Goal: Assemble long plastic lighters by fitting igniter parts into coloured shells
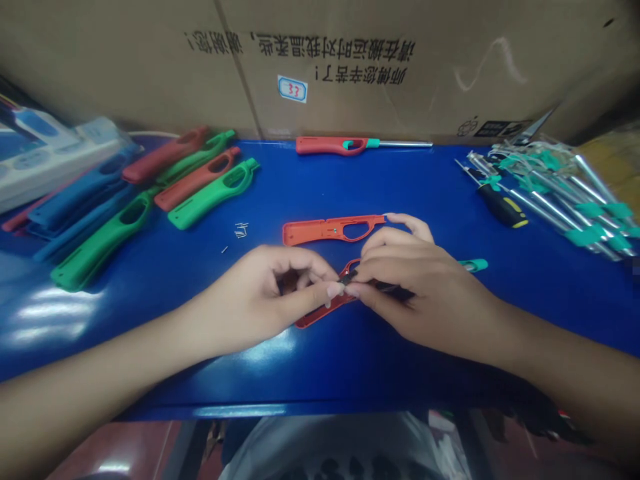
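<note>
Pinching a small dark part (347, 279), left hand (267, 300) and right hand (420, 283) meet over a diagonal red plastic half-shell (316, 317).

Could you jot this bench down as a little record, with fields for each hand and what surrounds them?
Left hand: pinching a small dark part
Right hand: pinching the same part
Beneath hands: red shell half
Just beyond: orange shell half
Left side: colored handle shells, tiny metal pieces
Right side: metal tubes with teal fittings, screwdriver
Back: red-handled tool, cardboard box
</note>
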`<act>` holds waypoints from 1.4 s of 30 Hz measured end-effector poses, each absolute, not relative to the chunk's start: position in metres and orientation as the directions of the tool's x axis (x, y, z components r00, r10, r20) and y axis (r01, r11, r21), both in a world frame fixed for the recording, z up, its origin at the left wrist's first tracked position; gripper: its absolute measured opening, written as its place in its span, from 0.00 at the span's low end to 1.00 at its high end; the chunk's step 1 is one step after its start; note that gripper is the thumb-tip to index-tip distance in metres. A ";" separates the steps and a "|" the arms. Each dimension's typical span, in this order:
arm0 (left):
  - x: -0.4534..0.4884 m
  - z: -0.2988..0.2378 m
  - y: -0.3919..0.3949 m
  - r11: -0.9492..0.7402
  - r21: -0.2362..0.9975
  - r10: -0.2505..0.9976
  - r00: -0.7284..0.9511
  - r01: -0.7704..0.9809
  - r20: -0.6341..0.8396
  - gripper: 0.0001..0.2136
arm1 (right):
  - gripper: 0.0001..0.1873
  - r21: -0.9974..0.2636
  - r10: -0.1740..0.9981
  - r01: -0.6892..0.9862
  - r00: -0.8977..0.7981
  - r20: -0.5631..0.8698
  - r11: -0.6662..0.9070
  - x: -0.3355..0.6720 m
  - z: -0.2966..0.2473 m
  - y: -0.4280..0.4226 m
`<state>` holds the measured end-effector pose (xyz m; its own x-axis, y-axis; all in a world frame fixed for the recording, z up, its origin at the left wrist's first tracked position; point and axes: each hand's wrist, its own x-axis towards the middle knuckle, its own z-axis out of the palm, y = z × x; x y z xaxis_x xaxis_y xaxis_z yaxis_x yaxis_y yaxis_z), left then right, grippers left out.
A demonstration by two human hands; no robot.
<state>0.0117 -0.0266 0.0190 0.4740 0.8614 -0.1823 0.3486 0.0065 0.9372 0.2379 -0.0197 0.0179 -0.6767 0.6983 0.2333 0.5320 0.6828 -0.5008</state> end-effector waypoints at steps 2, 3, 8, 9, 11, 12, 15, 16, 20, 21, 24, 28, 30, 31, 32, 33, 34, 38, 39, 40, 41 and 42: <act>0.013 0.019 -0.027 -0.007 0.935 0.869 0.465 0.355 -0.170 0.07 | 0.11 -0.502 0.700 0.535 -0.676 0.229 0.680 0.238 0.017 -0.020; 0.014 0.019 -0.027 -0.015 0.934 0.874 0.458 0.357 -0.162 0.07 | 0.12 -0.493 0.699 0.537 -0.677 0.231 0.684 0.238 0.017 -0.020; 0.014 0.018 -0.028 -0.049 0.924 0.890 0.436 0.380 -0.132 0.08 | 0.12 -0.455 0.684 0.542 -0.687 0.244 0.707 0.239 0.016 -0.020; 0.013 0.018 -0.028 -0.052 0.923 0.890 0.438 0.380 -0.130 0.08 | 0.11 -0.450 0.683 0.542 -0.687 0.248 0.709 0.238 0.016 -0.020; 0.012 0.016 -0.028 -0.057 0.929 0.886 0.447 0.367 -0.123 0.07 | 0.10 -0.440 0.681 0.544 -0.686 0.256 0.714 0.238 0.017 -0.020; 0.011 0.016 -0.027 -0.061 0.933 0.884 0.452 0.354 -0.114 0.07 | 0.09 -0.435 0.678 0.543 -0.687 0.262 0.718 0.238 0.018 -0.019; 0.008 0.014 -0.026 -0.077 0.943 0.888 0.452 0.323 -0.082 0.05 | 0.08 -0.422 0.670 0.539 -0.690 0.274 0.729 0.240 0.019 -0.018; 0.008 0.014 -0.026 -0.086 0.943 0.892 0.447 0.322 -0.071 0.05 | 0.08 -0.421 0.670 0.539 -0.689 0.277 0.729 0.240 0.019 -0.017; 0.007 0.015 -0.028 -0.128 0.938 0.907 0.420 0.323 -0.020 0.07 | 0.08 -0.425 0.677 0.545 -0.681 0.279 0.723 0.243 0.017 -0.016; 0.007 0.015 -0.028 -0.129 0.941 0.909 0.417 0.314 -0.015 0.07 | 0.08 -0.426 0.675 0.542 -0.684 0.278 0.725 0.243 0.017 -0.015; 0.007 0.014 -0.028 -0.121 0.943 0.906 0.423 0.309 -0.022 0.09 | 0.08 -0.421 0.664 0.534 -0.695 0.275 0.733 0.243 0.016 -0.015; 0.009 0.010 -0.028 -0.155 0.913 0.906 0.423 0.378 -0.021 0.10 | 0.08 -0.386 0.633 0.518 -0.721 0.283 0.763 0.242 0.015 -0.015; 0.010 0.010 -0.028 -0.170 0.901 0.902 0.431 0.399 -0.020 0.09 | 0.09 -0.354 0.615 0.515 -0.733 0.291 0.781 0.242 0.014 -0.016; 0.010 0.010 -0.029 -0.175 0.898 0.900 0.435 0.404 -0.020 0.09 | 0.10 -0.333 0.607 0.516 -0.739 0.292 0.789 0.242 0.014 -0.017; 0.010 0.010 -0.029 -0.178 0.897 0.899 0.438 0.405 -0.019 0.09 | 0.10 -0.309 0.596 0.516 -0.748 0.293 0.799 0.241 0.015 -0.017; 0.010 0.011 -0.029 -0.179 0.897 0.898 0.441 0.405 -0.020 0.09 | 0.10 -0.284 0.584 0.515 -0.756 0.296 0.809 0.241 0.015 -0.018; 0.010 0.011 -0.029 -0.175 0.898 0.897 0.442 0.403 -0.024 0.09 | 0.11 -0.259 0.573 0.514 -0.763 0.299 0.818 0.240 0.015 -0.019; 0.009 0.011 -0.029 -0.132 0.915 0.893 0.446 0.383 -0.058 0.09 | 0.12 -0.191 0.550 0.517 -0.761 0.342 0.834 0.239 0.015 -0.021; 0.009 0.011 -0.029 -0.122 0.918 0.891 0.449 0.377 -0.066 0.09 | 0.12 -0.182 0.547 0.518 -0.762 0.347 0.836 0.239 0.015 -0.021; 0.009 0.010 -0.029 -0.113 0.921 0.889 0.452 0.372 -0.073 0.09 | 0.12 -0.171 0.540 0.515 -0.766 0.349 0.840 0.239 0.015 -0.021; 0.009 0.010 -0.029 -0.105 0.924 0.888 0.453 0.368 -0.079 0.09 | 0.12 -0.158 0.532 0.512 -0.772 0.348 0.845 0.240 0.015 -0.021; 0.009 0.009 -0.029 -0.096 0.926 0.888 0.452 0.366 -0.086 0.10 | 0.12 -0.141 0.524 0.509 -0.781 0.340 0.849 0.240 0.016 -0.021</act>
